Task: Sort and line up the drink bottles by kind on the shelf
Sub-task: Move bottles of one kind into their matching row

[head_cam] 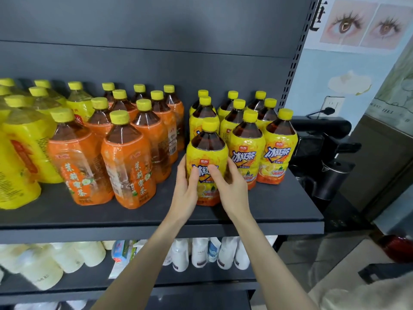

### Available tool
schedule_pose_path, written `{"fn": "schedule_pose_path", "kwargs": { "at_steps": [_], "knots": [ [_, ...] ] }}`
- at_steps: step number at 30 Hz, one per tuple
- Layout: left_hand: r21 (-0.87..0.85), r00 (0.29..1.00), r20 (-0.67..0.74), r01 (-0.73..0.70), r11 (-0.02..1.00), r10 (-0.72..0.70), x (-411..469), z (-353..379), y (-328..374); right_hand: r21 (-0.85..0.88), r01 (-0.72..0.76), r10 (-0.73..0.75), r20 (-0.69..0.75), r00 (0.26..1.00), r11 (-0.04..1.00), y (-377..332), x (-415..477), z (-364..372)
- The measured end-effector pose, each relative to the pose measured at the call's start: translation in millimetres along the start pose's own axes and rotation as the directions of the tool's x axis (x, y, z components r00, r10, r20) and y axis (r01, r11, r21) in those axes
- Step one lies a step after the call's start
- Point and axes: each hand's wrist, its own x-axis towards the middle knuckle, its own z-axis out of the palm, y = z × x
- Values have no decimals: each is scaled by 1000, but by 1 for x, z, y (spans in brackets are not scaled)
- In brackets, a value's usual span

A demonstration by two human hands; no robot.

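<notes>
A yellow-labelled iced tea bottle point(206, 151) stands upright at the front of the dark shelf point(279, 211). My left hand point(186, 184) grips its left side and my right hand point(230, 186) wraps its front and right side. Behind and to the right of it stand rows of the same yellow-labelled iced tea bottles point(278, 148). To the left stand rows of orange-labelled jasmine tea bottles point(127, 162). At the far left are yellow-wrapped bottles with pale tea point(24, 144). All caps are yellow.
The shelf's right edge ends near a black machine point(321, 139) and a wall socket point(333, 106). On the lower shelf lie white and pale yellow bottles point(199, 253). The shelf's perforated upright point(295, 61) rises at the back right.
</notes>
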Motion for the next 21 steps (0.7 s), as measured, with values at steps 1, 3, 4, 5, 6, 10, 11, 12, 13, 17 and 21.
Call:
{"fn": "schedule_pose_path", "kwargs": {
  "at_steps": [1,3,4,5,6,10,11,12,13,17,21],
  "knots": [
    [10,1000,-8,-4,1000,4,2,-1,-2,28,-15,15,24,1000,1000,-2,0,-1],
    [9,1000,-22,-5,1000,5,6,-2,-3,66,-3,7,-63,998,998,-5,-4,-7],
    [12,999,-33,-5,1000,5,8,-3,-5,42,41,-32,-184,982,998,-5,-6,-11],
    [19,999,-47,-6,1000,6,11,-3,-7,-15,81,-82,-313,946,997,-3,-5,-17],
    [30,998,-62,-2,1000,3,14,-3,-10,-85,101,-127,-411,903,991,-2,-2,-23],
    [77,995,-100,25,997,-17,29,-2,-20,-208,32,-113,-392,913,978,7,21,-45],
    [84,994,-107,33,996,-24,33,-1,-22,-203,3,-75,-349,934,979,8,26,-47],
    [88,993,-113,39,995,-29,37,0,-24,-201,-16,-49,-317,947,980,10,29,-47],
    [90,992,-117,47,995,-37,42,1,-25,-208,-29,-35,-299,954,978,13,31,-47],
    [78,993,-107,64,995,-55,54,8,-27,-242,-52,-26,-306,952,969,21,35,-46],
    [47,991,-104,86,995,-81,63,15,-31,-282,-39,-56,-321,945,959,23,37,-50]
  ]
}}
